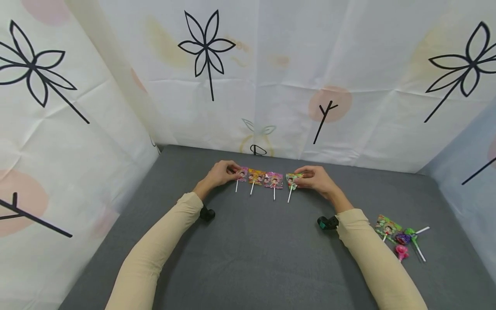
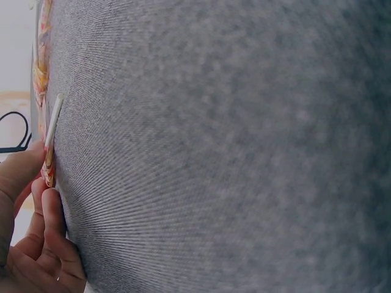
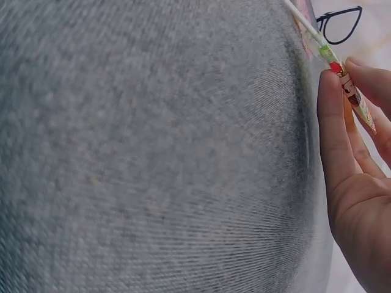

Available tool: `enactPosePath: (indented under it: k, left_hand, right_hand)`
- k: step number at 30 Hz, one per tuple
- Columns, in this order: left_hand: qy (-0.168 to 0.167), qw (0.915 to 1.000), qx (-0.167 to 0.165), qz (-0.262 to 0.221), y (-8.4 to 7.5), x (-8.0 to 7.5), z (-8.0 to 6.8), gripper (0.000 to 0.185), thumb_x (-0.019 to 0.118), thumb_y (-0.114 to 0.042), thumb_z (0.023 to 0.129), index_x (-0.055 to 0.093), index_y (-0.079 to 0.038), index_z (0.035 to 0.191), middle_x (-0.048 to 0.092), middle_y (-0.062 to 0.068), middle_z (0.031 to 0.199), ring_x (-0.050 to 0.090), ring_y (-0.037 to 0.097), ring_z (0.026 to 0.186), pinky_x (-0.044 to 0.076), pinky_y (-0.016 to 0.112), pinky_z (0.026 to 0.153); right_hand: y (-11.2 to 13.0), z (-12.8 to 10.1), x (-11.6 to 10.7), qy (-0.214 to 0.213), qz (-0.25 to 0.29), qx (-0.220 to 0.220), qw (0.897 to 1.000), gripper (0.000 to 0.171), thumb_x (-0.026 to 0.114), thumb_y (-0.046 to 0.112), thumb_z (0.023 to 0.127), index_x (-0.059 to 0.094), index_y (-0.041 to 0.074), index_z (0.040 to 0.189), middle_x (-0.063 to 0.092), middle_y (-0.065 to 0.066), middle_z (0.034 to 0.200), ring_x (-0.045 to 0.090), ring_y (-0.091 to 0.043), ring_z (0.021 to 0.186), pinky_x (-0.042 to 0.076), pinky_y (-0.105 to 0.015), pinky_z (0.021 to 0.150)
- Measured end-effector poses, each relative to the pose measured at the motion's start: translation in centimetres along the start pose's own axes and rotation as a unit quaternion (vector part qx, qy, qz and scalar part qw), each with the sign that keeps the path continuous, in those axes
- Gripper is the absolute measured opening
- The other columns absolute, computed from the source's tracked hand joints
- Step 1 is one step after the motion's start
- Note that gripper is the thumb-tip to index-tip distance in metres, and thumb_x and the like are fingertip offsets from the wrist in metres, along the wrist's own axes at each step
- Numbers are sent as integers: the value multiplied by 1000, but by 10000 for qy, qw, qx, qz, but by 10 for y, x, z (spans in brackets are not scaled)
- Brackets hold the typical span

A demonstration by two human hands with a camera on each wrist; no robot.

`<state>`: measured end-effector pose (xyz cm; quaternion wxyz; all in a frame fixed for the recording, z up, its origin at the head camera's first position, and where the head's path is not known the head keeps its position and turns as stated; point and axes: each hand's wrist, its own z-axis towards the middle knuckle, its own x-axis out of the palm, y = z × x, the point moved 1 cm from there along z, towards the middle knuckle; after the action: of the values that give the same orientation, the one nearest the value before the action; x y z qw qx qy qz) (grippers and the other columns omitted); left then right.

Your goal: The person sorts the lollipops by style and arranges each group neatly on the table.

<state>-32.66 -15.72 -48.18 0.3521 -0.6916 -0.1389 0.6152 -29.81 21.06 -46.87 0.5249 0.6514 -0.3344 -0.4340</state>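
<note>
Four wrapped lollipops lie in a row on the grey table [image 1: 248, 249], sticks pointing toward me. My left hand [image 1: 236, 172] pinches the wrapper of the leftmost, pink lollipop [image 1: 242, 174]; the left wrist view shows its fingers [image 2: 43, 201] on the wrapper edge [image 2: 48, 166] below the white stick [image 2: 54, 121]. An orange lollipop [image 1: 256, 176] and another pink one [image 1: 274, 180] lie between the hands. My right hand [image 1: 301, 175] pinches the green-wrapped lollipop [image 1: 292, 179] at the row's right end; its fingers [image 3: 333, 128] hold the wrapper [image 3: 359, 107].
A small heap of more lollipops lies at the right front: a green-wrapped one [image 1: 387, 227], a purple one [image 1: 403, 237], a green one [image 1: 411, 233] and a pink one [image 1: 401, 252]. White patterned cloth walls [image 1: 271, 86] close in the table at the back and both sides.
</note>
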Motion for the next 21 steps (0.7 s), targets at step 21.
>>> enactPosePath:
  k: [21]
  left_hand:
    - [7,10000,-36,29,-1,0,1,32,77,-25,95,73,-8,122,68,6,109,67,20,93,52,40,81]
  right_hand:
    - [-1,6,4,-63,-1340,-469,9898,33,73,2,95,65,-14,122,67,-28,110,67,-40,93,55,-46,79]
